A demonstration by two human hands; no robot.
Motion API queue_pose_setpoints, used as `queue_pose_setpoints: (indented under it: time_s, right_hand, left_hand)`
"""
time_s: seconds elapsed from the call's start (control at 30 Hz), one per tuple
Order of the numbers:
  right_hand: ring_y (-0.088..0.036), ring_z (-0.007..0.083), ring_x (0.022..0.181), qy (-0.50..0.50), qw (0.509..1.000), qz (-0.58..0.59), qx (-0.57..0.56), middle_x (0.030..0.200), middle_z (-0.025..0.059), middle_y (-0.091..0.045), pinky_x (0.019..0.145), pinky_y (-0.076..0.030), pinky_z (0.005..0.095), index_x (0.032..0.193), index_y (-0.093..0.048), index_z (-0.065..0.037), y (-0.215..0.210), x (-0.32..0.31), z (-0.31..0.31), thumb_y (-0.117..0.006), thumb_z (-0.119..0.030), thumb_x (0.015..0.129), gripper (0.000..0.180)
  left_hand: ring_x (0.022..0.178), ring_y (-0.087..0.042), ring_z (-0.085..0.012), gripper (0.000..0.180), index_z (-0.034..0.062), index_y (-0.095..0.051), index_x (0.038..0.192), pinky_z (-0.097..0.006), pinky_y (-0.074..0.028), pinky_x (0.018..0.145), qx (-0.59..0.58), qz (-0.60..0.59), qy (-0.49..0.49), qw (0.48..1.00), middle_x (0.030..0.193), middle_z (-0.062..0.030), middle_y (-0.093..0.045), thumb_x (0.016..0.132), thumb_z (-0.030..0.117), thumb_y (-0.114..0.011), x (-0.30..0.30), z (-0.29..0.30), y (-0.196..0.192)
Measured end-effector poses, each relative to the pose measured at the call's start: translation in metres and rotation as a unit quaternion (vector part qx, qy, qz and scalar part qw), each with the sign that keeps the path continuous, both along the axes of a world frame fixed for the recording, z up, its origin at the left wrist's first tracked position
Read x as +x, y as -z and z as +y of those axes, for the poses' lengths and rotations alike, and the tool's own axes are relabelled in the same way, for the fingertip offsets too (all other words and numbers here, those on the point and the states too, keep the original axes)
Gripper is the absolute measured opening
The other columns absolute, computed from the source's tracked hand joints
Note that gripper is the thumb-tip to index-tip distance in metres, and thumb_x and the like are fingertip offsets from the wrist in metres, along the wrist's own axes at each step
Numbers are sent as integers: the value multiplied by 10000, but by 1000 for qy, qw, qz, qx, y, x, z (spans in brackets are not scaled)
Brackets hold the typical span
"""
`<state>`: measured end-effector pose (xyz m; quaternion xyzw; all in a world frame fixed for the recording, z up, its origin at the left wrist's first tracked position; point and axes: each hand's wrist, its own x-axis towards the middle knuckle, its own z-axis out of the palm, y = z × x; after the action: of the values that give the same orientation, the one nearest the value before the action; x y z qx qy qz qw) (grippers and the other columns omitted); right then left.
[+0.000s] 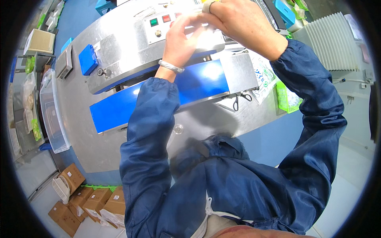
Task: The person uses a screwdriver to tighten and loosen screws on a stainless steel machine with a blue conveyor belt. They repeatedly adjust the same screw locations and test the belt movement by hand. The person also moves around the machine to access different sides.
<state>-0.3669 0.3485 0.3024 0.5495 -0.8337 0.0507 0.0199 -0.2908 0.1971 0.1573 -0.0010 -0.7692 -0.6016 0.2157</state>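
Beside the scissors point(241, 99) and green basket point(286, 98), both hands point(206, 29) pinch a clear bag point(206, 36) above the blue belt point(158, 97)

Dark-blue sleeves point(154, 131), a bright-blue conveyor belt point(158, 95), silver-grey machine point(119, 39) with green point(154, 22) and red buttons point(166, 18).

This is looking like a packing room in a small factory. A steel sealing machine point(131, 39) with a blue conveyor belt point(158, 95) and coloured push buttons point(160, 20) is standing in the middle. Cardboard boxes point(93, 202) are lying on the floor, and the person is wearing a blue work coat point(222, 186).
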Motion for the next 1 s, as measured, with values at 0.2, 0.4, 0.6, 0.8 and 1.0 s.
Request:
queue_pose_setpoints:
  time_s: [0.2,0.4,0.6,0.8,1.0]
  right_hand:
    - [-682,362,747,38,998,24,45,739,192,-666,635,-532,413,839,-678,-14,-3,-1,-6,-570,-242,949,274]
    - [-651,394,891,-94,989,-40,-106,960,225,-637,773,-532,449,1078,-631,-14,2,-3,0,-604,-152,920,211]
    - [-660,356,802,-49,997,-3,-53,815,179,-648,702,-533,415,837,-659,25,10,-6,-9,-637,-105,840,131]
    - [-648,367,836,-75,992,-33,-92,888,188,-637,726,-530,422,1011,-676,-12,4,-4,-7,-637,-165,882,204]
    - [-655,371,836,-80,989,-72,-103,873,181,-650,725,-526,422,980,-674,-23,-9,1,-3,-627,-283,922,271]
  left_hand:
    - [986,-678,-148,291,39,-653,1158,-290,-536,905,-83,50,-42,994,1050,-61,-721,890,94,-751,5,15,-6]
    - [1033,-669,-158,298,37,-656,1208,-291,-528,929,-35,-26,39,998,1096,-72,-717,946,169,-708,2,-8,-8]
    - [1026,-684,-192,351,38,-635,1264,-311,-537,927,7,-10,44,999,1111,-90,-722,944,164,-708,-1,5,-1]
    - [999,-706,-199,305,36,-672,1197,-315,-549,902,-23,-32,44,998,1133,-87,-728,911,124,-729,-8,-8,4]
    - [1063,-637,-137,339,14,-632,1246,-282,-508,948,60,-21,81,995,1145,-74,-696,929,100,-716,-1,-14,11]
